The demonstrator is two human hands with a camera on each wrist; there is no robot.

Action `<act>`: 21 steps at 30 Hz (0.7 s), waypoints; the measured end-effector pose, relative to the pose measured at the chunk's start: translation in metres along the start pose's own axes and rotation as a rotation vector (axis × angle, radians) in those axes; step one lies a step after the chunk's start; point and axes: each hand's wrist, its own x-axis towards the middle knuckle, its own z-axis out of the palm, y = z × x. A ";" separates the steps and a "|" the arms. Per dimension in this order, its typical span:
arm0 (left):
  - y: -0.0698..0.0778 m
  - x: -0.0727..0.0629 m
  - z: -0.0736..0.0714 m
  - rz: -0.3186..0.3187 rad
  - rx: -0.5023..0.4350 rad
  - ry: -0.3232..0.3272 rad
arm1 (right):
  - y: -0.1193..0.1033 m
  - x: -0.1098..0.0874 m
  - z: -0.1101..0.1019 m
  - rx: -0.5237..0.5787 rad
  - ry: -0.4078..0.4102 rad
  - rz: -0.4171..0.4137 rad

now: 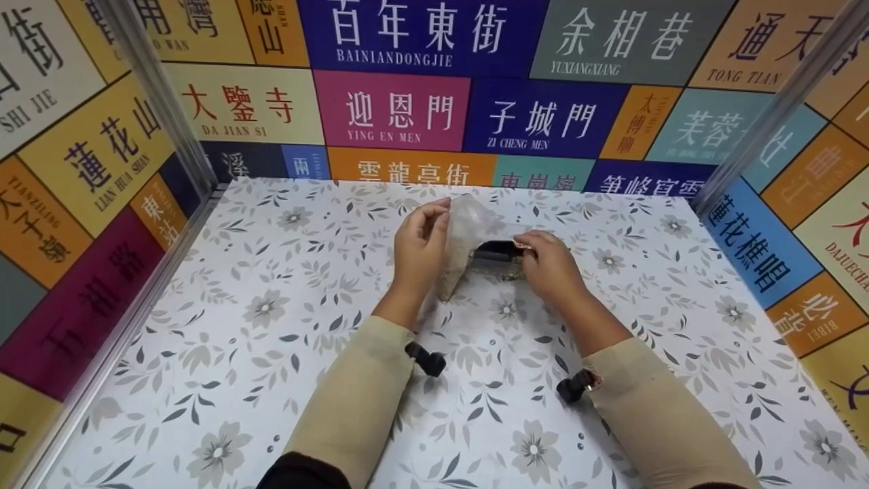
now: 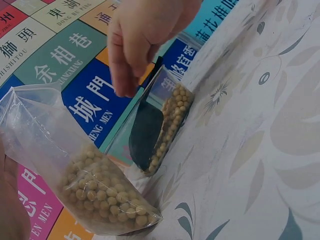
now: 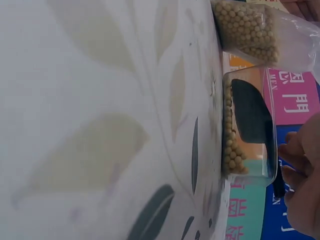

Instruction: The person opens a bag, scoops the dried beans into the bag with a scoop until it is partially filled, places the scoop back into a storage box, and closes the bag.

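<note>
A clear plastic bag (image 1: pixel 468 224) of round, pale yellow beans (image 2: pixel 102 195) stands on the table, its top loose and crumpled. My left hand (image 1: pixel 421 241) holds the bag by its upper left side, fingers curled. Just right of the bag is a clear box-shaped container (image 3: pixel 257 172) with a layer of the same beans at its bottom. Inside leans a black scoop (image 3: pixel 250 110), its blade over the beans and its handle sticking out past the rim. With bent fingers, my right hand (image 1: pixel 553 265) grips the handle at the container's right end.
The table (image 1: pixel 271 394) has a white cloth printed with grey flowers and leaves. Colourful sign-printed panels (image 1: pixel 400 112) rise along its back and both sides, with metal posts (image 1: pixel 163 88) at the corners. The bag and container stand towards the back panel.
</note>
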 end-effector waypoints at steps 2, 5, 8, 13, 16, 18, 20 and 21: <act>0.000 -0.001 0.001 -0.002 0.004 0.003 | -0.011 -0.005 0.000 0.062 0.033 0.014; 0.001 -0.002 0.001 0.004 0.027 0.008 | -0.030 -0.014 0.001 0.213 0.041 0.036; 0.002 -0.003 0.000 0.015 0.047 0.015 | -0.048 -0.020 0.004 0.387 0.016 0.067; 0.005 -0.003 -0.004 0.057 0.057 0.025 | -0.069 -0.022 0.014 0.622 0.009 0.121; 0.006 -0.005 -0.008 0.081 0.078 0.017 | -0.078 -0.023 0.020 0.703 0.030 0.141; 0.008 -0.007 -0.012 0.094 0.090 0.010 | -0.084 -0.024 0.024 0.732 0.035 0.141; 0.011 -0.009 -0.015 0.103 0.105 0.005 | -0.090 -0.025 0.027 0.746 0.023 0.136; 0.013 -0.011 -0.017 0.108 0.115 0.003 | -0.092 -0.025 0.028 0.754 0.015 0.130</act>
